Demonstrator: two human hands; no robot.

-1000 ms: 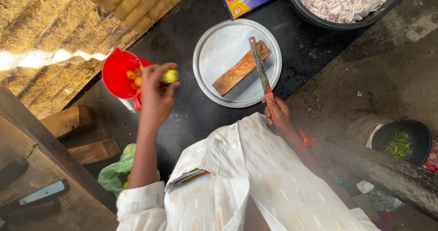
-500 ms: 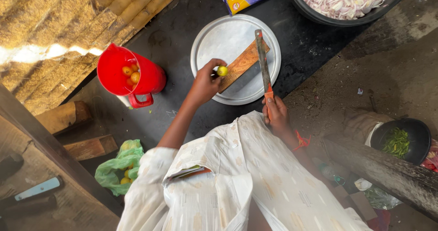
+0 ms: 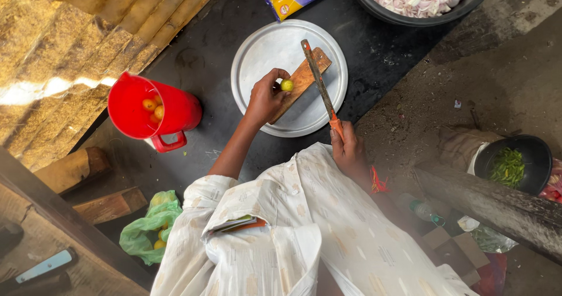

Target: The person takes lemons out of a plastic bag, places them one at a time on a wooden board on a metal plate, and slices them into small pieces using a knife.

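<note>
Lime point(image 3: 287, 85) is pinched in the left hand point(image 3: 264, 97) against a wooden board point(image 3: 300, 83) on a round metal plate point(image 3: 257, 50), centre of frame. The knife point(image 3: 319, 85) is gripped by its handle in the closed right hand point(image 3: 348, 150), blade just right of the lime. Judged step: placing for cutting; next, steadying and a downward slice clear of the fingers. A red jug point(image 3: 149, 112) stands at left.

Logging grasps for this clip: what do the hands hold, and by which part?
Left hand pinches a small yellow-green fruit by its sides, on the wooden board. Right hand grips the knife by its orange handle.
</note>
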